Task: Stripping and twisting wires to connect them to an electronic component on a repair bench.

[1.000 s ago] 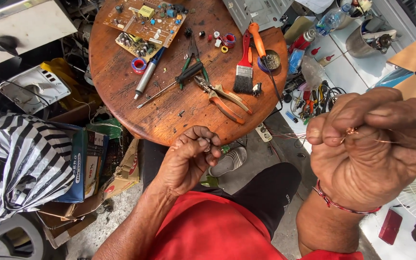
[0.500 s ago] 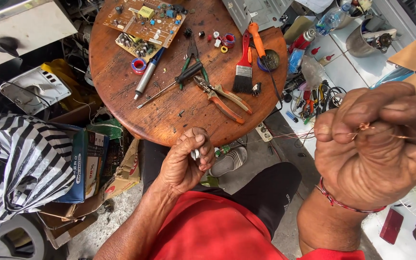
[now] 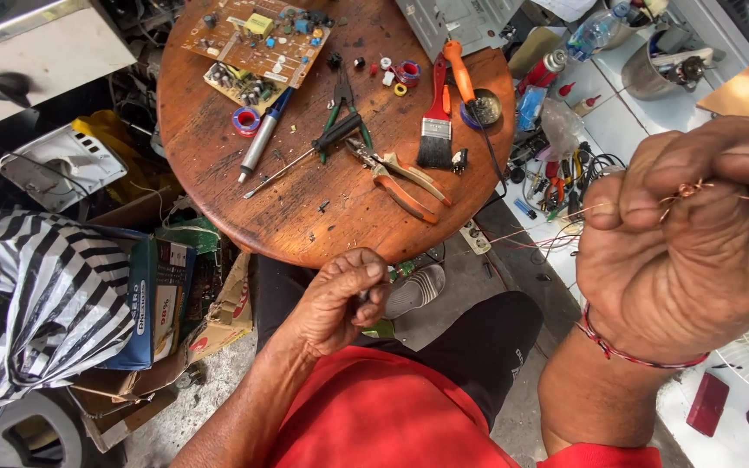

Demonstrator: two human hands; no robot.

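My right hand (image 3: 695, 243) is raised close to the camera at the right, its fingers pinched on a thin copper wire (image 3: 691, 188) that is twisted at the fingertips. Strands of the wire trail down to the left toward the floor. My left hand (image 3: 340, 299) is lower, just below the edge of the round wooden table (image 3: 218, 165), with its fingers closed on a small dark object that I cannot identify. I wear a red shirt and dark trousers.
On the table lie circuit boards (image 3: 262, 39), a soldering iron (image 3: 262, 134), a screwdriver (image 3: 305, 156), orange-handled pliers (image 3: 400, 178), a paintbrush (image 3: 435, 121) and small tape rolls. A striped bag (image 3: 28, 303) and boxes sit at the left, tools and bottles at the right.
My right hand has risen slightly and turned, keeping the twisted wire. My left hand has closed tighter and stays by the table edge.
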